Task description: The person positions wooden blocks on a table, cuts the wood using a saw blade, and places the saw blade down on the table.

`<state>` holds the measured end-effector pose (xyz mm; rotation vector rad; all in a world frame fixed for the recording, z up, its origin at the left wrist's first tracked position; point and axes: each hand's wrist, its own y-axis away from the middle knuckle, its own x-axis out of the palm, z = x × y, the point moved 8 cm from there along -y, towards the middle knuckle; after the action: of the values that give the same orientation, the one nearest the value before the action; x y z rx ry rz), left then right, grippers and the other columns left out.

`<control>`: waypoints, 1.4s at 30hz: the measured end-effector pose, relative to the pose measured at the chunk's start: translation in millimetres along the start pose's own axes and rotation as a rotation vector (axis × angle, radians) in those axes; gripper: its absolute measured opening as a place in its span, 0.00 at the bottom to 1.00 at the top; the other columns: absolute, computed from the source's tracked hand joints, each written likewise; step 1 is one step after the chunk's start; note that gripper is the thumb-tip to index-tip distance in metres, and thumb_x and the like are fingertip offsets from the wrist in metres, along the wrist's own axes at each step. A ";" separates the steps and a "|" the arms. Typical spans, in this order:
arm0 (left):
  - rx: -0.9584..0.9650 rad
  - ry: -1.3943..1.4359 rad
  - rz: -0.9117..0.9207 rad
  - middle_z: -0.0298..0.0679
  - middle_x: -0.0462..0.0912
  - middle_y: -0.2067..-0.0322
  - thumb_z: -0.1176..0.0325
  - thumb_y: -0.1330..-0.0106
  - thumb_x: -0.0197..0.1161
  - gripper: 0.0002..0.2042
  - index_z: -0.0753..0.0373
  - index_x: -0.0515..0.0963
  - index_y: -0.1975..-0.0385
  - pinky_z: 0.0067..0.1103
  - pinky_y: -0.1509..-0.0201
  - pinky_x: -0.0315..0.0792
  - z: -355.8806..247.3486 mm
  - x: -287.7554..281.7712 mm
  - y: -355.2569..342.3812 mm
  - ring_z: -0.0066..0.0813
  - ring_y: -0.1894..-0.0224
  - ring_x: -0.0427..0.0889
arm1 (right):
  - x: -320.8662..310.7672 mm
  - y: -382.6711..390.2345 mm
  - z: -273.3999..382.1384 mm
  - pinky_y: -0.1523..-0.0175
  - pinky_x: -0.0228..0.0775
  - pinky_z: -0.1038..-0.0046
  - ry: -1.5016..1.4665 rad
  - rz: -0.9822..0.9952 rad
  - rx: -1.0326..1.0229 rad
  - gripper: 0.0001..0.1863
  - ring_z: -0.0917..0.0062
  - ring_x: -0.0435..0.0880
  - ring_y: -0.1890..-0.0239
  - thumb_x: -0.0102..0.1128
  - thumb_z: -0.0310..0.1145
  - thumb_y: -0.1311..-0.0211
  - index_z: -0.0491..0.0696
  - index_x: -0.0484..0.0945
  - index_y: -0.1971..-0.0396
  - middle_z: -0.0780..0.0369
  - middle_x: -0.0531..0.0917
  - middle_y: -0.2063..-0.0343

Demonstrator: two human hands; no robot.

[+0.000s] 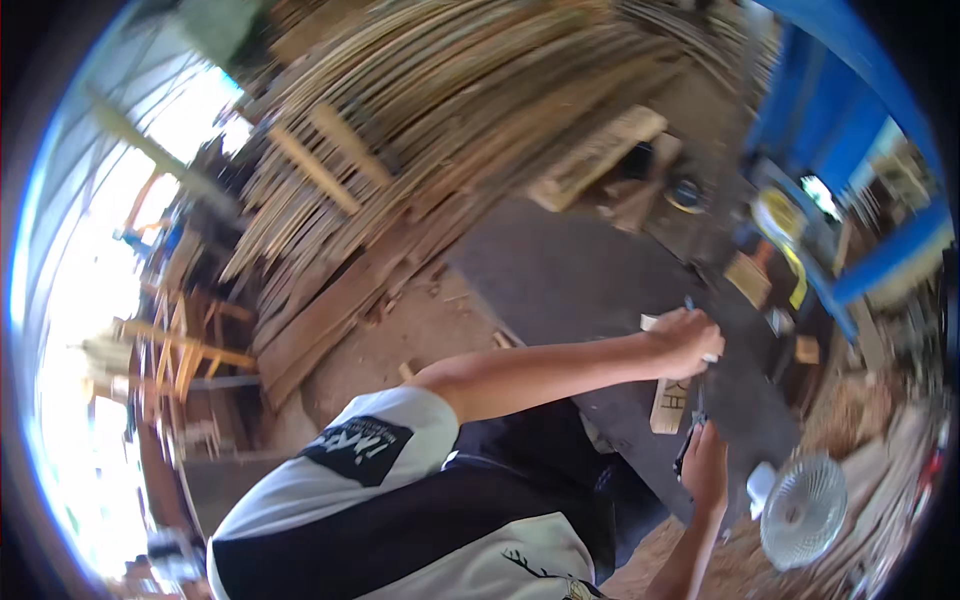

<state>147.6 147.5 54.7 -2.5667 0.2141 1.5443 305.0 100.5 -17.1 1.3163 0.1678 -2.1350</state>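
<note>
We see our left hand [688, 340] closed around a blue pen, pressing a small wooden block [670, 404] against the dark board [560, 280]. Our right hand [705, 462] grips a dark tool [686, 447] just below the block. A white fan [803, 510] stands nearby, and stacked planks [400, 150] lie behind.

Dark, matt, smooth surface [560, 270] at centre frame. On it, a small block [670, 405] of pale, bare wood, unfinished. Upper left: stacked slats [400, 130] of rough, dry wood, unpainted. Lower right: fan [803, 512] with a white plastic grille, slightly glossy. Upper right: blue painted panel [830, 110], smooth. Lower frame: shirt [400, 520] of soft matt cloth.
</note>
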 end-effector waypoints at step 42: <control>-0.045 0.467 -0.802 0.47 0.65 0.61 0.45 0.69 0.72 0.40 0.68 0.65 0.59 0.36 0.46 0.60 73.9 51.9 35.7 0.46 0.55 0.64 | 30.4 -19.7 -0.8 0.55 0.66 0.55 -0.135 -0.245 0.077 0.16 0.45 0.75 0.55 0.38 0.32 0.28 0.36 0.72 0.55 0.39 0.78 0.63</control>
<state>100.9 124.0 -27.1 -2.5004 -0.7211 0.6658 285.0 103.4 -47.2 1.2429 0.2017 -2.4500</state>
